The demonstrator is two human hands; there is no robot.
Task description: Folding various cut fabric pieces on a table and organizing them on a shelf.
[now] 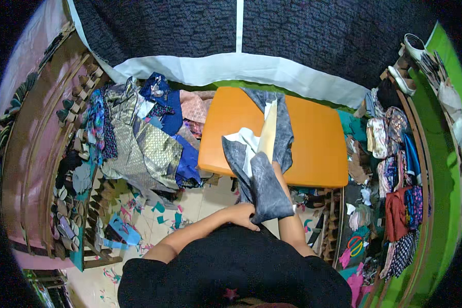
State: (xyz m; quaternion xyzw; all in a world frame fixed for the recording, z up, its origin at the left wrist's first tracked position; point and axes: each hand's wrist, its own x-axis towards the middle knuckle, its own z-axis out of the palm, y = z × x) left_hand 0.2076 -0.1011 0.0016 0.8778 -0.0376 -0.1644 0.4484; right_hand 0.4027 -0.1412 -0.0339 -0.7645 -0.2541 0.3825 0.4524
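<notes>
A grey, marbled leather-like sheet with a white backing (272, 192) hangs in folds over the near edge of the orange-topped table (318, 138). My left hand (243, 215) is closed on its lower left edge, thumb toward me. My right forearm (292, 231) reaches up behind the sheet toward the tabletop. Folds cover the fingers of my right hand, so their grip cannot be made out. A cream-coloured strip (268, 132) shows between the grey folds. The sheet's far end lies across the table's back edge.
Patterned and blue fabrics (149, 138) are heaped left of the table. A wooden rack (82, 205) with shoe-shaped pieces stands further left. Right-hand shelves hold folded cloths (395, 215) and yellow-and-red-handled scissors (354, 246). Coloured scraps (177, 220) litter the tiled floor. A dark curtain hangs behind.
</notes>
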